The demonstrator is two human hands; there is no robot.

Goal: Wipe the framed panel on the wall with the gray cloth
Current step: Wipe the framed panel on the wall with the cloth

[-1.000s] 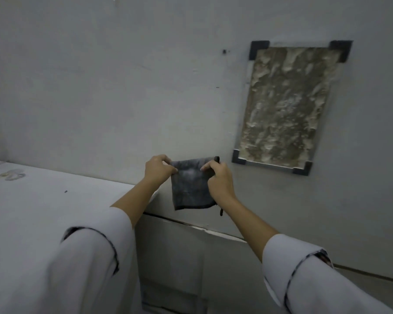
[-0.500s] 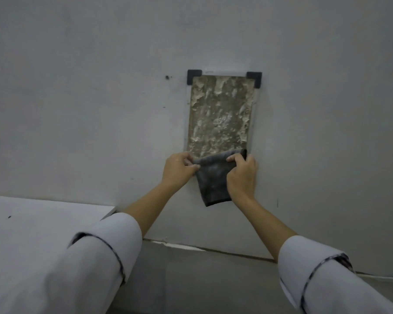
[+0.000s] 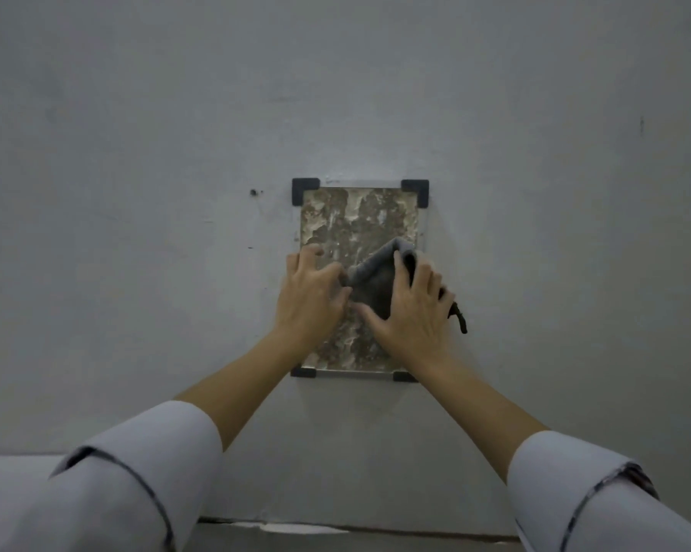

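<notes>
The framed panel (image 3: 356, 217) hangs on the wall straight ahead, a mottled brown-and-white sheet with black corner clips. The gray cloth (image 3: 370, 278) lies bunched against the panel's right middle part, a dark loop dangling off its right side. My right hand (image 3: 411, 312) lies flat over the cloth, pressing it to the panel, fingers spread. My left hand (image 3: 312, 292) rests on the panel's left edge, its fingertips touching the cloth's left corner. Both hands hide the panel's middle.
The plain grey wall (image 3: 535, 193) surrounds the panel, with a small dark hole (image 3: 253, 192) just left of its top corner. A white surface (image 3: 9, 468) shows at the lower left, and the wall's bottom joint (image 3: 296, 525) runs below.
The view has swung so the panel sits in the centre. Both hands rose with the cloth from hanging below the panel to pressing it against the panel's face; the right hand went from pinching to flat.
</notes>
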